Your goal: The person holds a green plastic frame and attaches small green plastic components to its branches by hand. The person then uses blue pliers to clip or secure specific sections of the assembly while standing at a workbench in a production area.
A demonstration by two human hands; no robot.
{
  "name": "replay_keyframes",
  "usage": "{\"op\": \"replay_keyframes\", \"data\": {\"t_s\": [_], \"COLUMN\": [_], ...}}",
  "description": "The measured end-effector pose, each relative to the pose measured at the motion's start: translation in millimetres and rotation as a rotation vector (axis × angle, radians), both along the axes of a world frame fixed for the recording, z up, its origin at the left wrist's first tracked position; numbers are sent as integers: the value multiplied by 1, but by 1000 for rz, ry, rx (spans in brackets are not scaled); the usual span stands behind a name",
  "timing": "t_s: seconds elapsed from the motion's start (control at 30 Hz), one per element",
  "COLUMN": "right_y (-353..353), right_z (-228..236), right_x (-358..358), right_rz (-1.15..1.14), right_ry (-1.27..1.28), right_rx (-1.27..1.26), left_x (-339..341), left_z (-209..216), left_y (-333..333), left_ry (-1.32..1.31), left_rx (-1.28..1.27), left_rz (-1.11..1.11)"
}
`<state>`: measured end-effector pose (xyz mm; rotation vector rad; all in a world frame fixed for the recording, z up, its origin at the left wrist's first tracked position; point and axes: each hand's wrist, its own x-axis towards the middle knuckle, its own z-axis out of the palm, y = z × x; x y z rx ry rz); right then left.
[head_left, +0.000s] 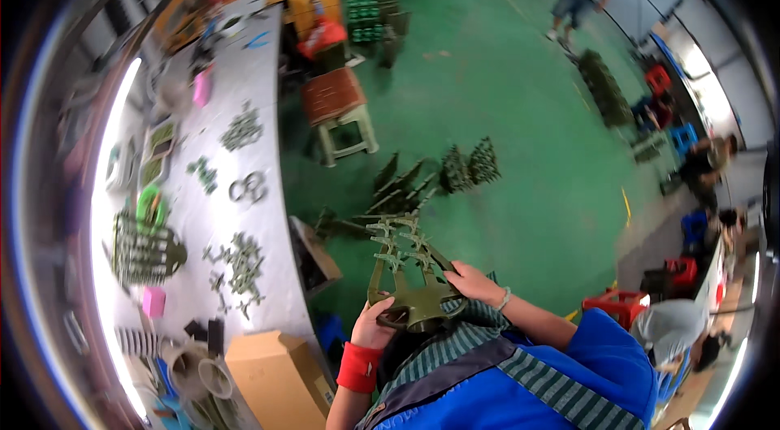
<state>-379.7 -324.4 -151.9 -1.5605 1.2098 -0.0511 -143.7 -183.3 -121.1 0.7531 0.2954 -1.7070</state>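
The left hand (372,331) and right hand (474,284) are both gripping a green plastic frame (406,280). Many small green parts (242,263) are lying loose on the table (268,105), so lots of work looks left.

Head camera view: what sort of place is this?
Probably a small factory or assembly workshop: a long workbench strewn with olive-green plastic parts, a green painted floor, and both hands holding an olive-green plastic frame.
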Motion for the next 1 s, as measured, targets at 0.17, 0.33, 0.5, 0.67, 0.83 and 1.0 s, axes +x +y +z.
{"op": "replay_keyframes", "data": {"t_s": [0.17, 0.33, 0.5, 0.67, 0.83, 1.0], "right_y": [-11, -36, -60, -71, -86, -113], "right_z": [-11, 5, 28, 25, 36, 51], "right_x": [-98, -215, -312, -368, -401, -427], "right_rz": [-263, -521, -759, -936, -1101, -1200], "right_ry": [13, -60, -154, -144, -299, -354], "right_rx": [76, 149, 296, 322, 355, 296], "left_x": [-81, -195, -295, -349, -386, -421], "left_z": [-3, -2, 14, 15, 10, 12], "left_y": [-61, -132, -192, -241, -292, -346], "left_ry": [34, 134, 57, 43, 106, 124], "left_rx": [83, 110, 59, 53, 72, 10], "left_rz": [-148, -298, -497, -662, -796, -908]}}
